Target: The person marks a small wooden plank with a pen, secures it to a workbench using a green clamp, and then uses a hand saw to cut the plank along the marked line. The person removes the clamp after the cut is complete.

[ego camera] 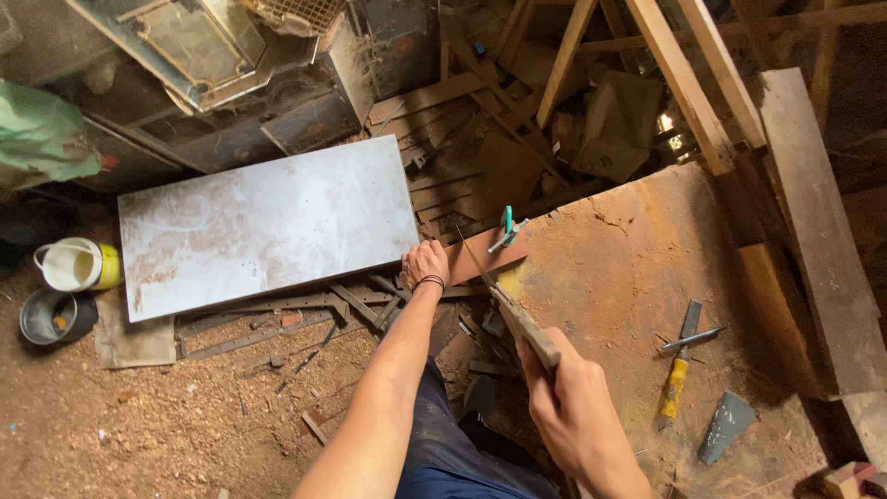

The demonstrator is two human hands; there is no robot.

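Right at the near edge of the sawdust-covered reddish table (637, 268) lies a short reddish-brown strip of wood (485, 261), flat, with one end sticking out past the corner. It looks light and stiff, a thin offcut that would skate about on the dust if nothing pinned it, so the sensible place to hold it is where the left hand (423, 264) has it: pressed down on the overhanging end, fingers curled over the strip, a dark band round the wrist. That grip reads as clenched onto the wood, though the fingertips themselves are hidden under the hand.

Across the strip runs a narrow handsaw with a worn wooden handle (504, 300), its blade slanting up to a point just behind the wood. The right hand (577, 416) is closed around the handle, low in the view and near the body. I would judge the blade thin enough to flex if pushed crookedly.

A small teal clamp (506, 229) sits just beyond the strip. Further out on the table lie a yellow-handled chisel (679, 365), a long nail (691, 340) and a grey wedge-shaped piece (725, 427). To the left rests a pale grey rectangular panel (263, 222), with a white and yellow jug (78, 265) and a dark bowl (55, 316) on the sawdust-strewn floor (166, 425).
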